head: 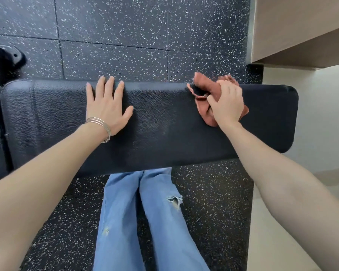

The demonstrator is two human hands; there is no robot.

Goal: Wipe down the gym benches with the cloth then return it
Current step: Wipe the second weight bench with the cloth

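Down by the floor, closest in, two legs in blue jeans (145, 222) stand on the black speckled floor (213, 202), just in front of the long black bench (164, 133). Above them, both bare arms reach out over the pad. The left hand (108, 106) lies flat on the bench near its middle. Its fingers are straight and spread, so its grip is apart and holds nothing. Thin silver bangles (100, 128) sit on that wrist. The right hand (227, 104) is further along, toward the rounded end. Its grip is clamped on a bunched red-brown cloth (205, 84), which it presses onto the pad at the far edge. So the cloth is on the bench, under that hand.

I think this is the wiping step, with the left hand steadying. Next, I would guess, the cloth needs a firm slide along the pad. It should be pushed down hard enough to rub, but kept bunched so no corner drags loose.

Beyond the bench lies more speckled floor, and a pale wooden ledge (301, 26) sits off to the right.
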